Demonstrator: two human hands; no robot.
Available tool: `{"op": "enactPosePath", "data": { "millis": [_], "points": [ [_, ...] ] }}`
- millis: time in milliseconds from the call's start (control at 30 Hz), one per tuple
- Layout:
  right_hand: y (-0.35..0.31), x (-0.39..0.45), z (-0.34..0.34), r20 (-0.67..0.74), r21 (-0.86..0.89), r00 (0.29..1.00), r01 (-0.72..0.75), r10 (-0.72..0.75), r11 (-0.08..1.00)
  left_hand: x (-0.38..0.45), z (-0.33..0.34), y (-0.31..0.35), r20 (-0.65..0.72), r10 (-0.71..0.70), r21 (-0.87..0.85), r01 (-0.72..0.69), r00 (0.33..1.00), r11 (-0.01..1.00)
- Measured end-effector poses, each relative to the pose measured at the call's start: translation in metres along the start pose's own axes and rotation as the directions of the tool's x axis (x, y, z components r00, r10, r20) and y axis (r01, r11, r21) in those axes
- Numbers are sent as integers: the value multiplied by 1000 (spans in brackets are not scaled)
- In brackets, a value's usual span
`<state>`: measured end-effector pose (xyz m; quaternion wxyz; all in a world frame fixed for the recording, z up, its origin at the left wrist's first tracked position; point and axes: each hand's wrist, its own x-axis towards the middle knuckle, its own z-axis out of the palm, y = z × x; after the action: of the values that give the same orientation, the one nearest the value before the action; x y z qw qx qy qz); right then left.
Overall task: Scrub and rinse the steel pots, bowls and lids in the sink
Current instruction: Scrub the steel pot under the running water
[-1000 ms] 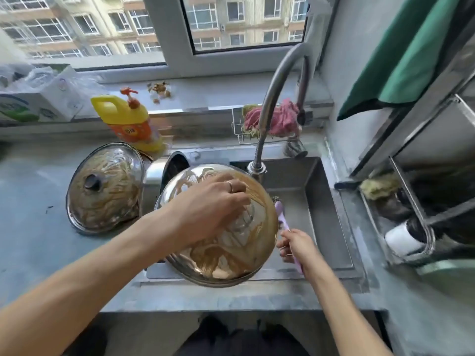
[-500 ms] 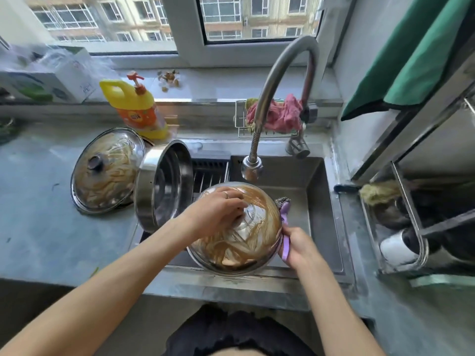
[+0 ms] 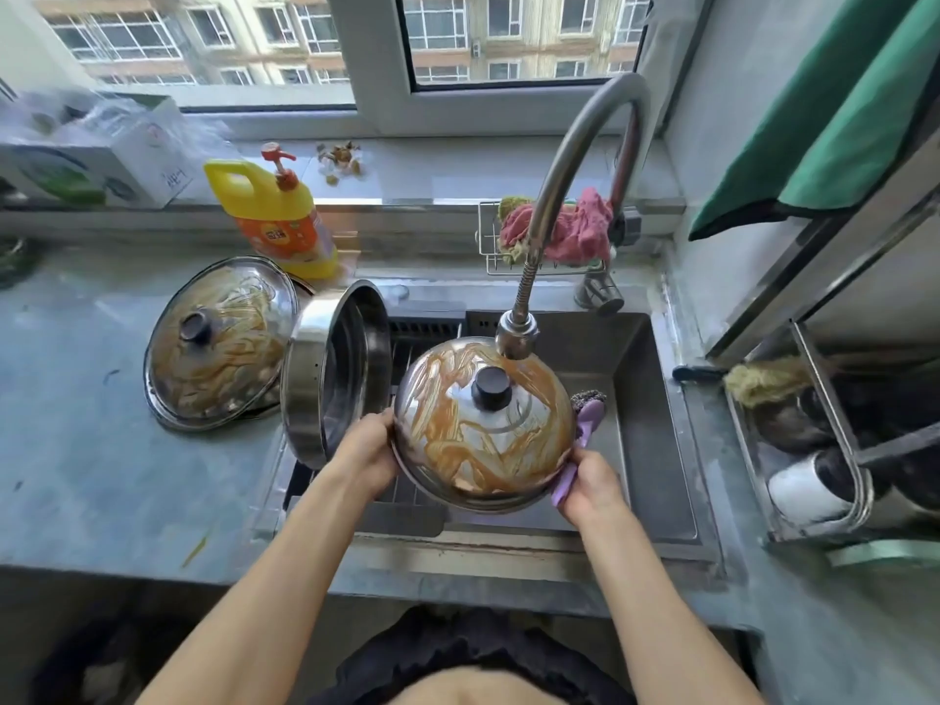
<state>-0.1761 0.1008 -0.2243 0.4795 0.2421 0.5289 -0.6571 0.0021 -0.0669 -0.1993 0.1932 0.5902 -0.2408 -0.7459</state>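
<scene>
A steel lid (image 3: 483, 435) smeared with brown sauce, black knob up, hangs over the sink (image 3: 646, 399) just below the tap head. My left hand (image 3: 366, 450) grips its left rim. My right hand (image 3: 590, 483) is at its right rim and holds a purple-handled steel-wool scrubber (image 3: 585, 419) against the edge. A steel pot (image 3: 330, 368) lies on its side at the sink's left edge. A second sauce-smeared lid (image 3: 218, 343) rests on the counter to the left.
The curved tap (image 3: 575, 160) arches over the sink, no water visible. A yellow detergent bottle (image 3: 277, 216) stands behind the lids. A wire caddy with a pink cloth (image 3: 564, 231) sits at the back. A dish rack (image 3: 809, 440) stands on the right.
My left hand came off the lid's knob and now holds its left rim. The lid settled lower under the tap, and my right hand closed in on its right rim.
</scene>
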Motion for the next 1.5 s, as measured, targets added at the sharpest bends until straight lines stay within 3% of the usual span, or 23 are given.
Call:
{"op": "enactPosePath", "data": {
  "millis": [200,333,500,567,667,733,1033,1267,1500],
  "points": [
    [-1,7,-9,-18,-199,997,75,-80,977,23,-19,-13,-40,-84,89,88,996,992],
    [-11,8,-32,-56,-435,983,135,-177,890,11,-11,-20,24,-91,176,86,996,981],
    [-28,-9,-60,-67,-688,939,202,-338,697,5,22,-32,117,-111,106,99,987,989],
    [-39,-28,-64,-79,-782,885,230,-459,579,6,36,-38,132,-156,128,139,979,982],
    [-61,-52,-84,-52,-930,764,198,-643,311,12,57,-55,165,-203,142,180,965,973],
    [-75,-63,-92,-28,-947,729,200,-684,253,17,66,-66,161,-219,154,195,962,969],
    [-100,-86,-130,14,-912,759,276,-651,302,-12,136,-123,271,-243,342,142,932,929],
    [-104,-83,-136,57,-900,758,321,-650,295,-8,140,-126,225,-204,577,39,953,816],
    [-103,-85,-123,159,-896,763,379,-627,234,-4,135,-105,198,-170,646,3,965,764]
  ]
}}
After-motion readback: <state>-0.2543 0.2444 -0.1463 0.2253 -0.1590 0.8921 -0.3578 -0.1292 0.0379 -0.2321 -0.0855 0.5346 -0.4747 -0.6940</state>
